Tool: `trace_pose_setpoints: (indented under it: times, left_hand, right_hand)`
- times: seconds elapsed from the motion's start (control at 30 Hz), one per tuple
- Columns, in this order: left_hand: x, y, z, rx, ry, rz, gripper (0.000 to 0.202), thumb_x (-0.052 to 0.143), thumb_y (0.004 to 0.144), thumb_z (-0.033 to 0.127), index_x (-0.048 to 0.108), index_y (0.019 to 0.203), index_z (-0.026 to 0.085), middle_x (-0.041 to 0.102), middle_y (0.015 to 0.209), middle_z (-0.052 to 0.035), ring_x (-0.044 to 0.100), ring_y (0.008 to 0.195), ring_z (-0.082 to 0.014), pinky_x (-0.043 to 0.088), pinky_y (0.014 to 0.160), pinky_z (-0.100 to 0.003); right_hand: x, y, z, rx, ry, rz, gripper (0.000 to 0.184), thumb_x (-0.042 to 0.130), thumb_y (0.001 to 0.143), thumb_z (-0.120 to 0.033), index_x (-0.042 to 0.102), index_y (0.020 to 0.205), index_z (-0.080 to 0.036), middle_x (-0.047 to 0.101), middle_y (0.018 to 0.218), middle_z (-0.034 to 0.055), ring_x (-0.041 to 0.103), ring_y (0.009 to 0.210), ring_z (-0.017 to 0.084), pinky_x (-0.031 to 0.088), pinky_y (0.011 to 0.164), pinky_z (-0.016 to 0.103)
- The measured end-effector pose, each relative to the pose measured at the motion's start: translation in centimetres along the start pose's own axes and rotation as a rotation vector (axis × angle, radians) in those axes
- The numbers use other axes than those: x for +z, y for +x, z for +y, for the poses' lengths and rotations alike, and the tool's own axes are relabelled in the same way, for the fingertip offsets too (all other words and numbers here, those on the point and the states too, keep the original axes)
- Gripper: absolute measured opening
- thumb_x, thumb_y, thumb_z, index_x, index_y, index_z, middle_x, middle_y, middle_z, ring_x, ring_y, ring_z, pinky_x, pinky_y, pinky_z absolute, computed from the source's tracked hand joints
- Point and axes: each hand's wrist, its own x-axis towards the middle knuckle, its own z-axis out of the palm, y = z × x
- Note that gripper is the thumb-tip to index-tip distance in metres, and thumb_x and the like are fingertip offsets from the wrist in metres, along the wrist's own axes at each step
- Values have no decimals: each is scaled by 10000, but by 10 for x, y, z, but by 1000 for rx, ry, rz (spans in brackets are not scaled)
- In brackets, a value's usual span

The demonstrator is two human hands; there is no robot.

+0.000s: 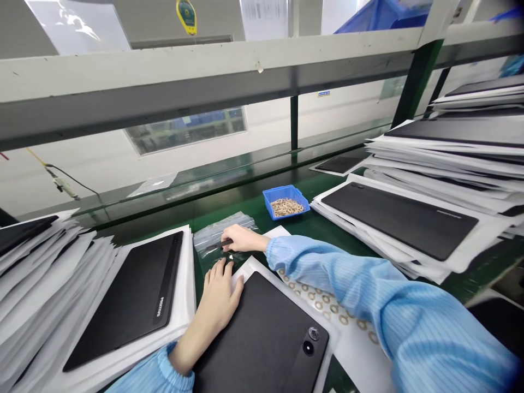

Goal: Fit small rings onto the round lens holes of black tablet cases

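A black tablet back cover (266, 338) with camera holes lies on white foam in front of me. My left hand (219, 297) rests flat on its upper left corner, fingers stretched toward a small clear plastic bag (221, 232). My right hand (241, 240) reaches across to that bag, fingers pinched on a thin dark tool (216, 246). A tiny pale part lies between the two hands. A white sheet with several ring-shaped stickers (327, 305) lies under my right sleeve.
A blue tray (285, 200) of small rings sits behind the bag on the green belt. Stacks of black covers in white foam sheets stand at the left (123, 295) and right (409, 218). A grey shelf rail (204, 82) runs overhead.
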Motion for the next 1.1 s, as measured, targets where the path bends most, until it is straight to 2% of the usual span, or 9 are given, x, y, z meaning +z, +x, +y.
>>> trace_pose_setpoints:
  times: [0.13,0.27,0.37,0.43,0.57,0.63,0.7,0.87,1.1]
  left_hand:
    - [-1,0,1,16,15,16,404,328,907,320,512,1147,51,494,1223,-213,464,1164,-309,366,951,-498]
    - [-5,0,1,15,12,15,390,347,907,312,480,1167,54,439,1252,-235,432,1179,-350,342,944,-551]
    - [-11,0,5,34,-21,15,399,370,898,301,421,1211,58,364,1300,-246,343,1235,-375,284,971,-580]
    - [-17,-2,13,91,-63,12,389,383,890,281,403,1217,71,317,1332,-236,286,1266,-366,255,999,-568]
    - [-31,-14,40,333,-180,-66,328,403,878,232,440,1186,126,329,1342,-162,287,1273,-285,265,1050,-458]
    - [-34,-21,49,429,-226,-114,304,397,884,218,457,1172,139,350,1326,-143,306,1264,-261,288,1051,-420]
    - [-34,-25,53,463,-256,-140,295,383,895,213,458,1168,130,358,1311,-152,322,1252,-261,307,1041,-420]
    - [-30,-24,50,458,-291,-163,300,376,904,221,436,1182,127,359,1295,-164,335,1234,-278,332,1015,-459]
    - [-33,-23,51,441,-304,-184,304,382,899,221,437,1185,134,377,1273,-157,345,1223,-286,338,1004,-464]
  right_hand:
    - [-31,-16,-19,16,58,34,114,622,797,-214,655,807,-106,637,753,19,589,735,130,448,687,256]
    - [-53,-67,-40,83,177,16,94,651,723,-186,705,754,-116,619,631,-17,541,600,98,363,567,199]
    - [-54,-121,-52,188,276,-38,132,659,708,-241,701,729,-118,588,580,-20,518,565,104,347,528,204]
    - [-50,-156,-60,343,458,-92,146,649,709,-271,689,731,-132,615,629,-6,539,597,117,379,554,210]
    - [-38,-204,-72,568,722,-162,133,613,724,-283,645,700,-157,609,654,-4,538,614,126,404,574,221]
    - [-32,-216,-75,603,756,-162,137,594,734,-282,630,682,-160,589,643,-10,522,606,121,393,571,220]
    - [-27,-222,-77,619,756,-143,142,584,736,-282,621,673,-160,570,632,-15,502,599,116,380,569,220]
    - [-20,-226,-77,666,739,-110,127,568,727,-270,617,690,-159,556,644,-10,474,610,118,360,572,226]
    - [-8,-229,-77,732,604,-53,196,546,748,-339,574,650,-171,512,581,-15,445,543,117,336,505,235]
